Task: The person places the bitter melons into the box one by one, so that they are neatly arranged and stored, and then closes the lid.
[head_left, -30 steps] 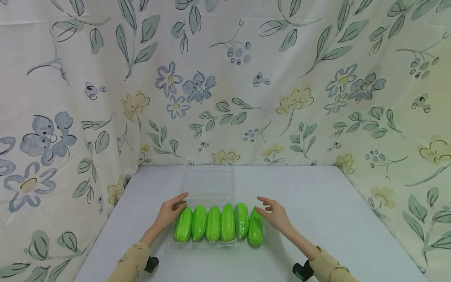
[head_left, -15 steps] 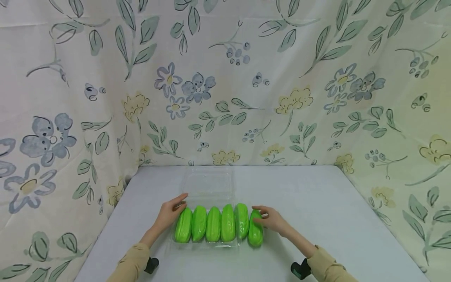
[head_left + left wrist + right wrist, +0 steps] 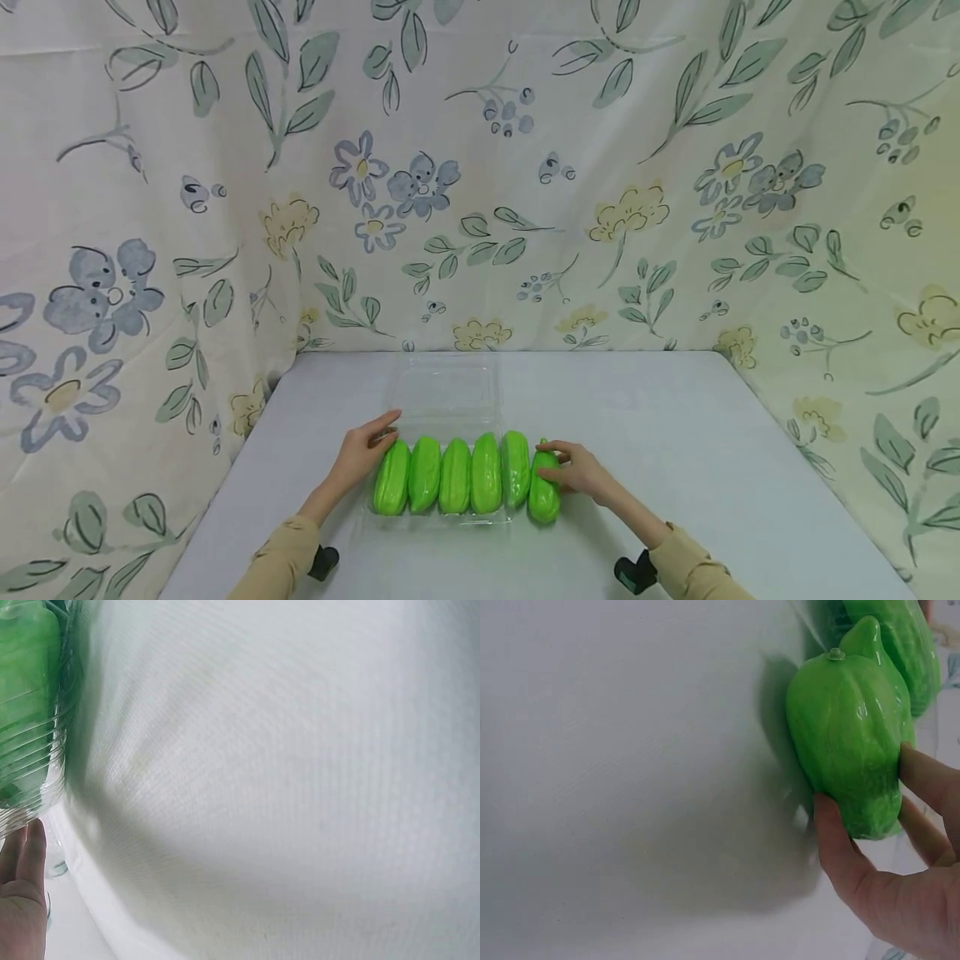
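My right hand (image 3: 581,472) holds the rightmost green ridged gourd (image 3: 545,505) near its far end. In the right wrist view, the thumb and fingers lie on opposite sides of this gourd (image 3: 847,727). My left hand (image 3: 362,450) rests at the far left corner of an open clear plastic clamshell box (image 3: 491,520). Its straight fingers (image 3: 31,851) touch the ribbed box wall in the left wrist view. Several more green gourds (image 3: 454,477) lie side by side in the box, and one (image 3: 515,468) sits by its right wall.
The clear lid (image 3: 442,390) lies folded back behind the box on the white table (image 3: 637,425). A floral curtain (image 3: 480,183) stands along the back and both sides. Dark wrist cameras (image 3: 636,572) hang under the forearms.
My right hand has moved left and closed its fingers around the rightmost gourd. The left hand and the row of gourds stay in place.
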Tool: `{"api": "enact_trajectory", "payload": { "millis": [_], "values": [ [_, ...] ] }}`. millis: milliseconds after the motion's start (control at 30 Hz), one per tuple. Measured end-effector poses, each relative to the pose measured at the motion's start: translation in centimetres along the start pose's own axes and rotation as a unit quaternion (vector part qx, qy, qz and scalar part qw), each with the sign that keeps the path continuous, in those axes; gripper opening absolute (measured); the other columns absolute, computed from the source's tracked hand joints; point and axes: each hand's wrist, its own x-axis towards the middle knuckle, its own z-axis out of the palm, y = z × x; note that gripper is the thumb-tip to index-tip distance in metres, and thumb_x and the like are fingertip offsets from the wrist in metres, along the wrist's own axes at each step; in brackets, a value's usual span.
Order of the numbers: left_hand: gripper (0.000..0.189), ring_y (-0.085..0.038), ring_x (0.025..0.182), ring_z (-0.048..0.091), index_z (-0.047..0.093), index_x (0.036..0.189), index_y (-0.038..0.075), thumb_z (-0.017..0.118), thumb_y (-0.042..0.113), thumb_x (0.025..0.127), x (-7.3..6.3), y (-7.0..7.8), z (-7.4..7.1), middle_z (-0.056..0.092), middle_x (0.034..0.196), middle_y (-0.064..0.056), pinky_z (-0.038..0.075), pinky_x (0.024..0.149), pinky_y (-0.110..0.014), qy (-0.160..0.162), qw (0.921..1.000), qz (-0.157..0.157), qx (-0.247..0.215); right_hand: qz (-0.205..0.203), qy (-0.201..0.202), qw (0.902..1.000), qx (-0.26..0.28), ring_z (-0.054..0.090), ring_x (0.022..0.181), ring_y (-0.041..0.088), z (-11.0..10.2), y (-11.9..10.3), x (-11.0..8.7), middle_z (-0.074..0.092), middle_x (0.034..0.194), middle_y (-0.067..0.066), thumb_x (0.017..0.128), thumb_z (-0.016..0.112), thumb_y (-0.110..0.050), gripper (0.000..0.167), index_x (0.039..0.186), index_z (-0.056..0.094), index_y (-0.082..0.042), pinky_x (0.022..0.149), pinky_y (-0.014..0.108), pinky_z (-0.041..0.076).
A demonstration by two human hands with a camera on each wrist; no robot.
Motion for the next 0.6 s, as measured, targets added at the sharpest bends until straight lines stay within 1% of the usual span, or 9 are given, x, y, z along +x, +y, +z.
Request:
{"api": "enact_trajectory", "payload": {
  "millis": [200, 333, 600],
  "values": [
    [0.042, -0.032, 0.107, 0.065, 0.056, 0.131, 0.003, 0.062, 0.004, 0.090, -0.09, 0.01, 0.01, 0.054, 0.136, -0.015, 0.057, 0.090, -0.037, 0.002, 1.0000, -0.001, 0.001, 0.007, -0.007, 0.9999, 0.012, 0.063, 0.087, 0.019, -0.06, -0.45, -0.10, 0.052, 0.122, 0.031, 0.084, 0.072, -0.018, 0.049, 0.128, 0.057, -0.002, 0.067, 0.038, 0.062],
    [0.042, -0.032, 0.107, 0.065, 0.056, 0.131, 0.004, 0.062, 0.004, 0.090, -0.11, 0.00, -0.06, 0.054, 0.136, -0.015, 0.057, 0.090, -0.038, 0.002, 1.0000, -0.004, -0.003, 0.010, -0.007, 0.9998, 0.017, 0.062, 0.084, 0.018, 0.01, -0.49, -0.07, 0.054, 0.119, 0.029, 0.084, 0.072, -0.016, 0.048, 0.127, 0.057, -0.002, 0.067, 0.038, 0.062],
    [0.042, -0.032, 0.108, 0.065, 0.055, 0.132, 0.003, 0.062, 0.005, 0.090, -0.04, -0.08, 0.02, 0.054, 0.137, -0.015, 0.057, 0.090, -0.038, -0.001, 1.0000, 0.000, -0.001, 0.016, 0.006, 0.9998, 0.009, 0.060, 0.082, 0.016, 0.07, -0.48, -0.15, 0.055, 0.116, 0.027, 0.084, 0.072, -0.016, 0.047, 0.127, 0.058, -0.003, 0.065, 0.036, 0.062]
  ]
}}
